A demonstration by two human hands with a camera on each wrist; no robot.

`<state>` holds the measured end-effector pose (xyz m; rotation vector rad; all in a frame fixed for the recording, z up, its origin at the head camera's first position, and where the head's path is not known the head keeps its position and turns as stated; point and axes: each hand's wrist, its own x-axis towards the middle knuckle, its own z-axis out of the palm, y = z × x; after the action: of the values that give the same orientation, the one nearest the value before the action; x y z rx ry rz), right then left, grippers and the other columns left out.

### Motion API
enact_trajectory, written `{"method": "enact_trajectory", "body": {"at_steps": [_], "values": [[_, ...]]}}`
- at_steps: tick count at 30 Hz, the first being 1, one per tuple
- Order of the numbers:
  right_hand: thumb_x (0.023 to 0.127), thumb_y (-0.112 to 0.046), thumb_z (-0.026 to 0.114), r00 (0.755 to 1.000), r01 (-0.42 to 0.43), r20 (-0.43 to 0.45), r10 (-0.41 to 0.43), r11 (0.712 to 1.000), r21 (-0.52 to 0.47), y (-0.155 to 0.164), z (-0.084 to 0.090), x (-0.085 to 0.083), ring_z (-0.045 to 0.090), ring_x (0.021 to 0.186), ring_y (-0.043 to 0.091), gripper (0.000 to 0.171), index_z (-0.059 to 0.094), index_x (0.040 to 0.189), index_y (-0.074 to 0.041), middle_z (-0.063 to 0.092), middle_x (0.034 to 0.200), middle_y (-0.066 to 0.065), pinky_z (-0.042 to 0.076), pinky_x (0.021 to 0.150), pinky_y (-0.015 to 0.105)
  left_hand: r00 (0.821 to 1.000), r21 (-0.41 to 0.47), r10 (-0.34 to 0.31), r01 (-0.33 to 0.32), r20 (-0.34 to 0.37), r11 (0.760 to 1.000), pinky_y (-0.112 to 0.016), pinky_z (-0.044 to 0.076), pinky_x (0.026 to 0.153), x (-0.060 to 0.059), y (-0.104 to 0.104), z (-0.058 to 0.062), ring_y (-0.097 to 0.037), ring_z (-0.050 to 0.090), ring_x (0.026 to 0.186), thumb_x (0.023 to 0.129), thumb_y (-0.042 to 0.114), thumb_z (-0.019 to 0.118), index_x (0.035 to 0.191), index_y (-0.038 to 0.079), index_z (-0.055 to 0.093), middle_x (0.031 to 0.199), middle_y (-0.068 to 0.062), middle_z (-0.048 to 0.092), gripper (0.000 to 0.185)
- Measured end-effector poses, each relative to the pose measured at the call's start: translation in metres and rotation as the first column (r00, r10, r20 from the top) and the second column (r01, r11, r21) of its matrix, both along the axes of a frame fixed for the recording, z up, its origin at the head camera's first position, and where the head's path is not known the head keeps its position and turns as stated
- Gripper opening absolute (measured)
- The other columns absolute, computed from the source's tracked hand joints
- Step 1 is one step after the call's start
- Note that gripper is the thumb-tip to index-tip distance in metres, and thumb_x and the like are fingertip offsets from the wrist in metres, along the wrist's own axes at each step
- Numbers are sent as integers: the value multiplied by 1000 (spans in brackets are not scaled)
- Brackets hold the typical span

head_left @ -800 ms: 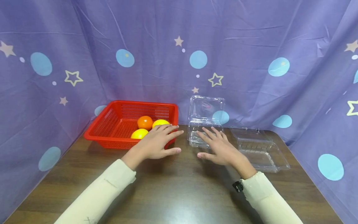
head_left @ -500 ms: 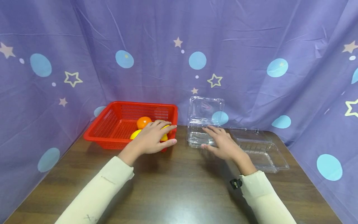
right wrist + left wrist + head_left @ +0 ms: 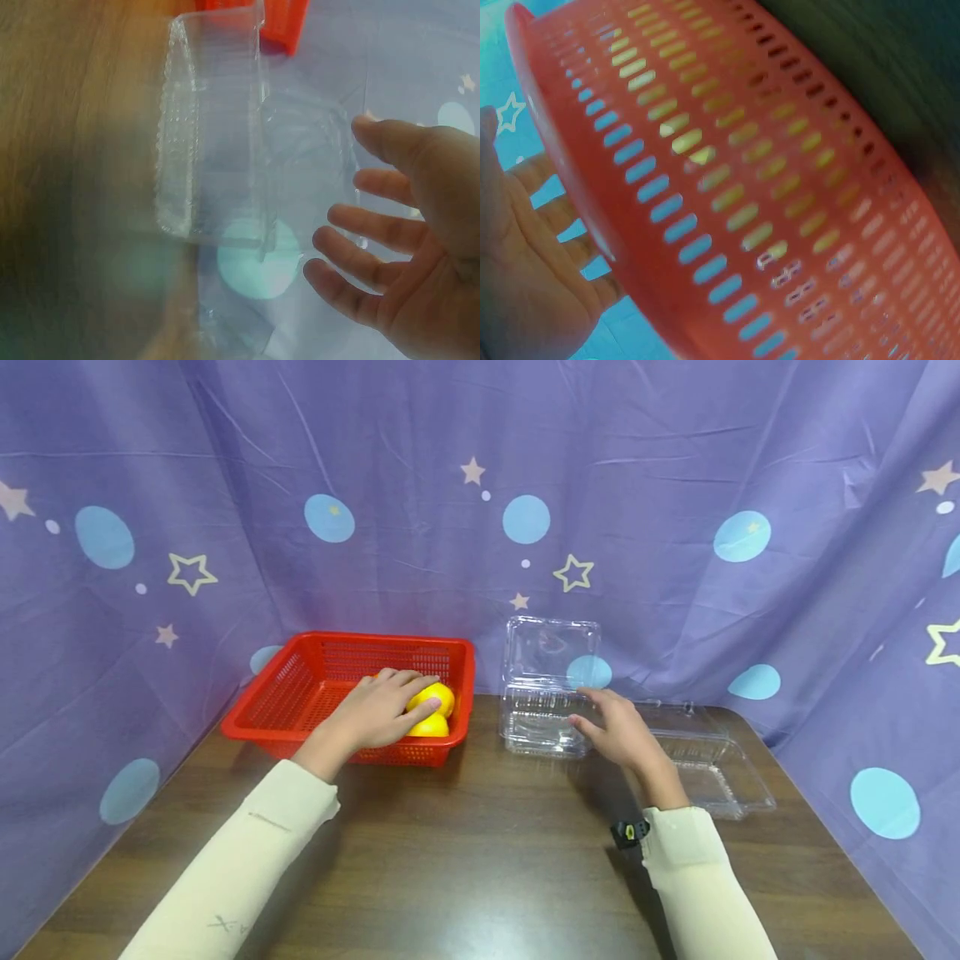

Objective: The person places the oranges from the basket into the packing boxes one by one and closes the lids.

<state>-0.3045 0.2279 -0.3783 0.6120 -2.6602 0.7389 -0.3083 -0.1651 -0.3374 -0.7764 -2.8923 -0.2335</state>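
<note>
Over the red slotted plastic basket (image 3: 300, 693), I am laying my left hand (image 3: 375, 714), fingers relaxed and gripping nothing yet, on a round yellow fruit (image 3: 433, 698); I should be cupping it fully before lifting.

My right hand (image 3: 618, 731), open and empty, is hovering at the clear hinged plastic box (image 3: 543, 727).

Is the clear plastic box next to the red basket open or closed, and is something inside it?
Open and empty: the clear plastic box has its lid standing up behind the tray, and nothing lies inside.

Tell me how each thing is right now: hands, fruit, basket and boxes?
left hand: inside the basket, open, fingers on a yellow fruit.
right hand: open, at the nearer clear box.
yellow fruits: two, in the basket.
red basket: upright on the table.
clear boxes: two, both lids open, empty.
</note>
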Motion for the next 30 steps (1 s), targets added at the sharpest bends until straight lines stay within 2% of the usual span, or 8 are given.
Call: {"method": "enact_trajectory", "body": {"at_steps": [2,4,6,9,12,19,25,30], "values": [[98,-22,69,999,34,28,-34,999,-5,2,-2,-3,62,105,42,56,52,144,5,65,112,25,46,100,57,1000,-17,12,-12,16,1000,-62,34,110,-3,-4,3,-35,40,139,103,63,38,157,25,42,154,-9,47,66],[98,-22,69,996,68,52,-68,998,-13,3,-4,-5,60,104,43,58,50,145,6,63,103,25,45,100,58,999,-25,20,-20,29,999,-63,35,109,-5,-7,7,-36,40,138,103,61,40,156,23,44,154,-11,47,66],[98,-22,68,993,97,73,-95,995,-16,5,-7,-8,59,111,45,60,47,145,8,63,105,27,42,104,59,999,-36,34,-33,40,999,-63,35,108,-8,-10,10,-37,40,138,103,59,42,155,19,46,154,-12,47,65],[99,-23,67,986,142,96,-139,990,-24,7,-10,-12,54,123,49,61,46,145,11,63,119,32,38,109,61,996,-54,67,-64,63,997,-64,35,109,-12,-14,15,-38,41,137,103,58,43,152,15,50,153,-14,48,65],[100,-24,66,979,178,110,-173,983,-39,8,-14,-16,53,126,51,60,46,145,11,61,128,34,38,109,61,991,-72,98,-92,94,993,-65,34,110,-16,-19,17,-39,40,138,103,59,43,152,15,51,154,-16,47,66],[100,-21,62,961,259,133,-243,958,-121,7,-25,-22,58,120,52,54,50,141,13,63,123,36,42,105,60,974,-38,155,-151,166,988,-69,30,110,-28,-35,20,-44,37,139,101,44,57,154,13,46,157,-21,40,62],[103,-21,55,941,322,168,-294,932,-170,5,-36,-28,59,118,51,49,53,136,15,65,120,34,44,104,58,950,-17,212,-214,231,977,-70,27,112,-37,-49,19,-47,33,142,101,42,58,157,10,39,159,-24,34,67],[103,-16,52,928,367,169,-333,899,-239,0,-41,-31,61,117,49,42,59,130,14,66,120,33,46,102,56,940,2,208,-217,269,976,-69,25,114,-46,-51,17,-48,29,145,102,42,56,157,7,37,160,-25,32,68]]}}
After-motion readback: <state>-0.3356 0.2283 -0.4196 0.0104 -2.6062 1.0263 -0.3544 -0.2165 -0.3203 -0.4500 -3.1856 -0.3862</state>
